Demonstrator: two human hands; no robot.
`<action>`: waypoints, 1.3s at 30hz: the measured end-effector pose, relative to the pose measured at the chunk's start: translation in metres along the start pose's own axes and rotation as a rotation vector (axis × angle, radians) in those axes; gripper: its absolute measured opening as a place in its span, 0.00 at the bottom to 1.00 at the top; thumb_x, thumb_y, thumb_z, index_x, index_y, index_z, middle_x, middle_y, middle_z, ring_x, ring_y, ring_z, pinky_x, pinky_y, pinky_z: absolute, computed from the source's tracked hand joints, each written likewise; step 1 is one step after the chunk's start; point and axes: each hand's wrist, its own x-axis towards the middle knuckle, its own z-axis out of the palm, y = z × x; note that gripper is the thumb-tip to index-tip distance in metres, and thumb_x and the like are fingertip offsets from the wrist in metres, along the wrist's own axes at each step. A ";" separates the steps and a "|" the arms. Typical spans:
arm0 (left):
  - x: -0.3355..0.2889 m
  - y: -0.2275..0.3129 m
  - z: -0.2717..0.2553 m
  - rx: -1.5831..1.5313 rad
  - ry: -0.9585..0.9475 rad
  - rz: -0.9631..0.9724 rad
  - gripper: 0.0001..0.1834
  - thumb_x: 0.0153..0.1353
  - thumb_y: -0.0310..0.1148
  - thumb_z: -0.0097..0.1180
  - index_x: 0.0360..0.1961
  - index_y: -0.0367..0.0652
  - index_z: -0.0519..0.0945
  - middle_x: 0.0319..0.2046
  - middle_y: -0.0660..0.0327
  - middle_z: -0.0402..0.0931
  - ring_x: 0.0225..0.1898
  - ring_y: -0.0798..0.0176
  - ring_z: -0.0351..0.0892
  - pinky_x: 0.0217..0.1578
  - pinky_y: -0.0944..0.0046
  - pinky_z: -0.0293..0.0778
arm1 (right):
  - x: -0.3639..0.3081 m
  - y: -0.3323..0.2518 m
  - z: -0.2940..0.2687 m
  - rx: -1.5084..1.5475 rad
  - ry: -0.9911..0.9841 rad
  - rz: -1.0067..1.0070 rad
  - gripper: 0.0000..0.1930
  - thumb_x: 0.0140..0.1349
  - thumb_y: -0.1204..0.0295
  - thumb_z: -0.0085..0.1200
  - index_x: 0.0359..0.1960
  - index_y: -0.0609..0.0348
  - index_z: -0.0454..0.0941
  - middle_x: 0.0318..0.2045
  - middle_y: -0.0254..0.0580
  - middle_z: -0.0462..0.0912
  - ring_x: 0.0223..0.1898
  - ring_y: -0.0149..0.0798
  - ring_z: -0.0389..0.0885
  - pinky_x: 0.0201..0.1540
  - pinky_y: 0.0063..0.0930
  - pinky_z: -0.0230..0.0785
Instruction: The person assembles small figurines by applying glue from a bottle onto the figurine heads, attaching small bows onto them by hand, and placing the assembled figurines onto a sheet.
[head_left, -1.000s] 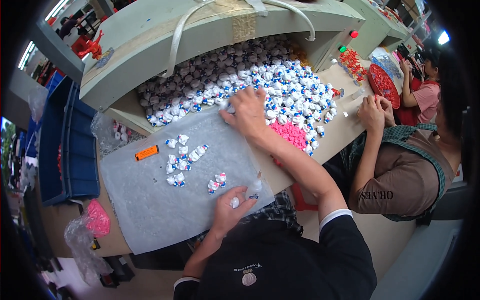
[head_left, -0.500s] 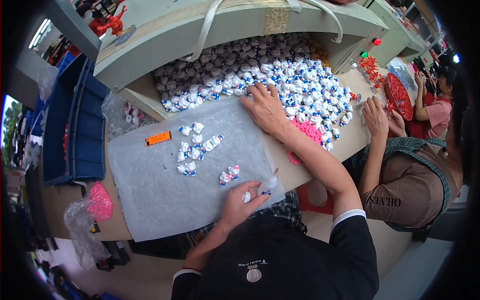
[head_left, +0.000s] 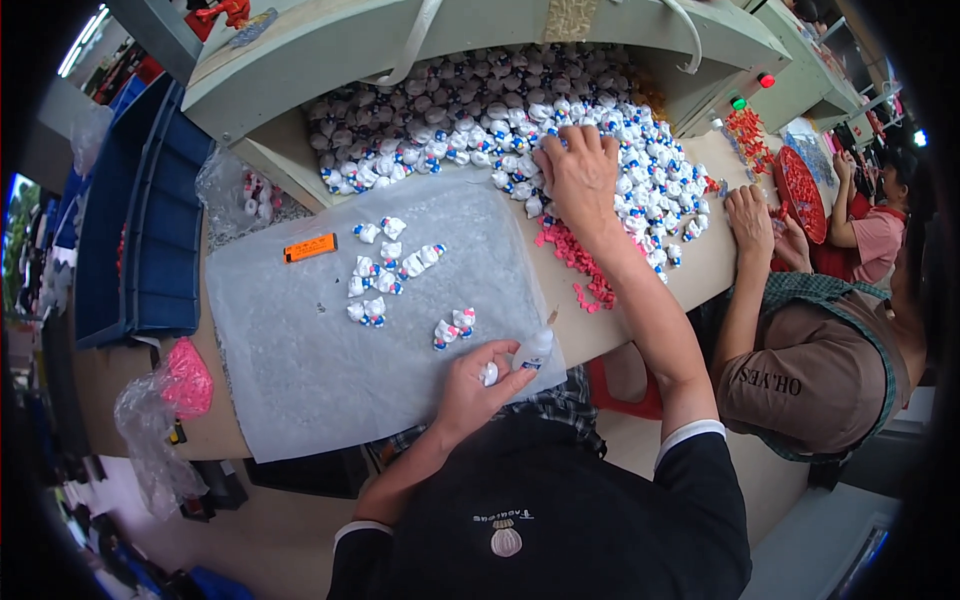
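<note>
My left hand (head_left: 477, 390) is closed around a small squeeze bottle (head_left: 534, 350) with a thin tip, held tilted over the sheet's near right edge. A white figurine piece (head_left: 489, 374) also shows between its fingers. My right hand (head_left: 583, 180) reaches over the heap of small white-and-blue figurines (head_left: 480, 135), fingers apart and touching the pile; its fingertips are partly hidden. Several cat-like figurines (head_left: 378, 270) lie grouped on the translucent sheet (head_left: 290, 370). Closer to my left hand sits a small cluster with pink bows (head_left: 455, 328).
An orange box (head_left: 311, 247) lies on the sheet. Pink pieces (head_left: 575, 260) spread beside the heap, under my right forearm. Blue bins (head_left: 150, 230) and a pink bag (head_left: 187, 378) stand left. A co-worker (head_left: 800, 370) sits close at right, near a red tray (head_left: 800, 195).
My right hand has moved right and farther into the heap, uncovering more of the pink pieces. My left hand keeps its hold on the bottle. The view has shifted slightly.
</note>
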 end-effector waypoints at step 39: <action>0.208 0.042 -0.079 0.641 0.239 0.013 0.10 0.49 0.35 0.59 0.32 0.43 0.83 0.29 0.56 0.82 0.33 0.61 0.81 0.37 0.65 0.74 | -0.036 -0.045 0.025 1.793 -0.292 0.742 0.16 0.63 0.62 0.54 0.44 0.61 0.75 0.34 0.30 0.79 0.36 0.24 0.72 0.40 0.20 0.64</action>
